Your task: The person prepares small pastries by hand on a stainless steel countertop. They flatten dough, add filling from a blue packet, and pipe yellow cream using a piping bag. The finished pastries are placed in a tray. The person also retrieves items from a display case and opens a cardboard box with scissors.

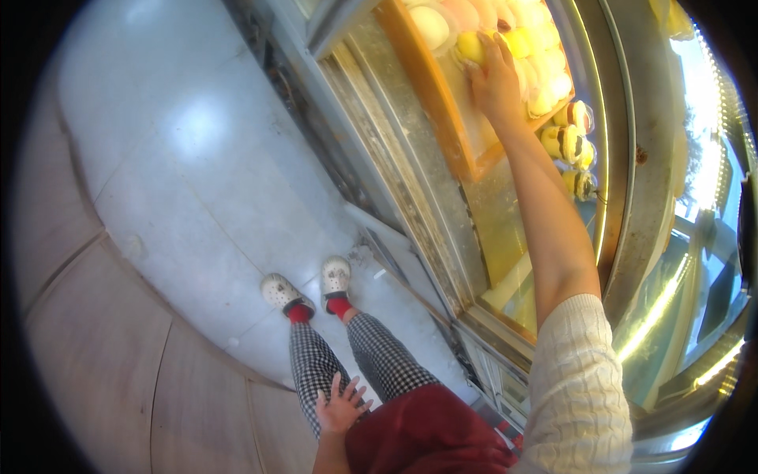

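Inside a lit glass display case, my right hand has its thumb and fingers around a round yellow sweet, which looks soft and bun-like. That sweet rests among rows of similar round sweets in white, pink and yellow. They lie in a shallow wooden tray with an orange-brown rim, whose near end shows a bare strip. Down by my thigh, my left hand holds nothing and its fingers are spread. My right forearm reaches over the tray's near corner and hides part of the case floor.
Several small yellow-and-dark packaged sweets stand between the tray and the curved front of the case. The case's sliding-door track runs along my side. A pale floor lies under my clogs, with a wood-look panelled surface at the left.
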The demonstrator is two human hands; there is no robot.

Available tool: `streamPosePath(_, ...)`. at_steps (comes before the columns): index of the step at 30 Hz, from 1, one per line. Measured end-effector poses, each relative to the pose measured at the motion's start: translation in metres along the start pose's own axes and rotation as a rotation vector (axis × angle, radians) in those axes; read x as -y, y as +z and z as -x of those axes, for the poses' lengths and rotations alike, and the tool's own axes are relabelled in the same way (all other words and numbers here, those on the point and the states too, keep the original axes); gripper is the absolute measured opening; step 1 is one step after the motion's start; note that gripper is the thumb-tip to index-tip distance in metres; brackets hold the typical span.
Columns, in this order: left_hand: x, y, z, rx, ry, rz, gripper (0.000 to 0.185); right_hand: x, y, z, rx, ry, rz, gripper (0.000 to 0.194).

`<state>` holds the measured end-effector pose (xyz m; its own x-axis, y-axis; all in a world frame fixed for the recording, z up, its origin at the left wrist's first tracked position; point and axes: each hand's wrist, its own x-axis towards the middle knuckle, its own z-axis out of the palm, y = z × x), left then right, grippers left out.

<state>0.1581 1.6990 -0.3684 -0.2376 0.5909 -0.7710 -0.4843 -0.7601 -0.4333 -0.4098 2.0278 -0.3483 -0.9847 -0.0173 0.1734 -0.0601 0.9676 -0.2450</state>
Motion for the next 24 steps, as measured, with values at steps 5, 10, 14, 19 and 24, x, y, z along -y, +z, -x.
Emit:
streamPosePath(5, 0.002, 0.004, -0.002, -0.025, 0.004, -0.018, 0.073, 0.017, -0.01, 0.006, -0.009, -0.122, 0.007, 0.048)
streamPosePath(10, 0.002, 0.007, -0.004, -0.043, 0.004, -0.035, 0.072, 0.039, -0.005, 0.004, 0.006, 0.035, -0.241, 0.041)
streamPosePath(14, 0.002, 0.009, -0.004, -0.047, -0.003, -0.016, 0.072, 0.05, 0.009, -0.009, 0.027, 0.115, -0.321, 0.038)
streamPosePath(19, 0.004, 0.009, -0.006, -0.069, -0.001, -0.019, 0.073, 0.06, 0.019, -0.024, -0.008, 0.116, -0.326, 0.039)
streamPosePath(24, 0.005, 0.007, -0.007, -0.086, -0.004, -0.017, 0.073, 0.064, 0.031, -0.033, -0.12, 0.125, -0.381, 0.029)
